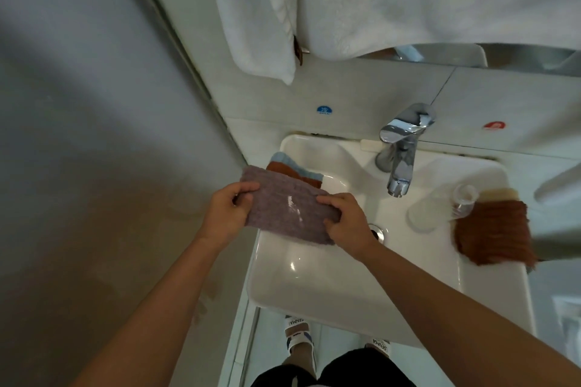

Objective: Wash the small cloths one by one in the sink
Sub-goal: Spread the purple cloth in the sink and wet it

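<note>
A mauve waffle cloth [287, 209] is stretched flat above the left side of the white sink [317, 280]. My left hand [228, 212] pinches its left edge and my right hand [347, 225] grips its right edge. Behind it, a rust-brown cloth [294, 174] and a light blue cloth [287, 160] lie stacked on the sink's left rim. Another rust-brown cloth [493, 232] lies on the right rim. The chrome tap [401, 151] stands at the back, with no water visibly running.
A clear plastic cup [440, 206] lies on its side on the right rim beside a beige sponge [498, 193]. White towels [345, 0] hang over the back wall. A grey wall closes the left side. The drain [379, 232] sits mid-basin.
</note>
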Motion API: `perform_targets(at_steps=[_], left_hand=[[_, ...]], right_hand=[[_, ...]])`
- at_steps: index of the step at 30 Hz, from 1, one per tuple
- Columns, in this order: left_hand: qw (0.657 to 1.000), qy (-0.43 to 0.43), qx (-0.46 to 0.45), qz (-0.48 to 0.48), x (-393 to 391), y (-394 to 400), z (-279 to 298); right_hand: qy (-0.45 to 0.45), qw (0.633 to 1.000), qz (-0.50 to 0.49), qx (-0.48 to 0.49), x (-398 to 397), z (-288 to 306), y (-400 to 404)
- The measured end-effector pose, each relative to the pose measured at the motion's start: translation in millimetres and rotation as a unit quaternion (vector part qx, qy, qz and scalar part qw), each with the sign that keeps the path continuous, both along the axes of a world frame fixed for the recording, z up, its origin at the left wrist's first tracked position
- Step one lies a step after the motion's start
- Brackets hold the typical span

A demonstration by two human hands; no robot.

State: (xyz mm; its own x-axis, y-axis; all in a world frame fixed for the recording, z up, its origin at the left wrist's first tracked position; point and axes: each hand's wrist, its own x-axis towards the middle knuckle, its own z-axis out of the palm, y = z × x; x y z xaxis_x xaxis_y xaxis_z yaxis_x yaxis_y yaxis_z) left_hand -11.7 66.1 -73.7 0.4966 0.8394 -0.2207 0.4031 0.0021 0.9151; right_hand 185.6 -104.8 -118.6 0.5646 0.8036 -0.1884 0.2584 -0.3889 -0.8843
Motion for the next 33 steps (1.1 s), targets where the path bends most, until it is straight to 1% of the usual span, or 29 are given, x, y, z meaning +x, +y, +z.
perform_targets(at_steps=[3,6,11,14,18,22,25,28,30,31,33], left_hand=[[0.999,0.008,0.007,-0.037,1.7,-9.8,4.2],[0.996,0.012,0.033,-0.083,7.3,-30.0,6.8],[0.988,0.024,0.027,-0.153,36.1,-84.2,-14.3],[0.985,0.064,0.006,-0.162,63.2,-114.5,-36.4],[0.976,0.13,0.032,-0.172,93.7,-138.9,-58.0],[0.972,0.176,0.024,-0.155,99.2,-142.2,-72.3],[0.962,0.202,0.035,-0.178,96.7,-136.2,-75.2],[0.952,0.219,0.057,-0.206,91.4,-129.7,-72.4],[0.947,0.221,0.088,-0.213,87.8,-126.9,-64.2],[0.95,0.206,0.098,-0.211,87.3,-125.9,-56.8],[0.965,0.134,0.101,-0.202,89.6,-124.0,-37.9]], right_hand=[[0.0,1.0,-0.025,0.004,4.0,8.8,-15.0],[-0.025,0.999,-0.038,-0.007,11.6,16.4,-43.5],[-0.044,0.995,-0.064,-0.06,32.8,9.9,-111.5],[-0.068,0.988,-0.076,-0.114,47.4,-5.9,-138.8],[-0.092,0.979,-0.08,-0.163,60.1,-29.7,-152.8],[-0.11,0.975,-0.072,-0.177,66.2,-42.6,-153.0],[-0.122,0.975,-0.058,-0.176,67.7,-39.8,-153.3],[-0.197,0.964,-0.019,-0.176,67.5,-35.3,-161.4],[-0.247,0.949,-0.005,-0.196,68.0,-33.8,-167.5],[-0.259,0.946,-0.005,-0.195,68.7,-33.0,-169.6],[-0.268,0.946,0.0,-0.184,70.3,-30.1,-171.5]])
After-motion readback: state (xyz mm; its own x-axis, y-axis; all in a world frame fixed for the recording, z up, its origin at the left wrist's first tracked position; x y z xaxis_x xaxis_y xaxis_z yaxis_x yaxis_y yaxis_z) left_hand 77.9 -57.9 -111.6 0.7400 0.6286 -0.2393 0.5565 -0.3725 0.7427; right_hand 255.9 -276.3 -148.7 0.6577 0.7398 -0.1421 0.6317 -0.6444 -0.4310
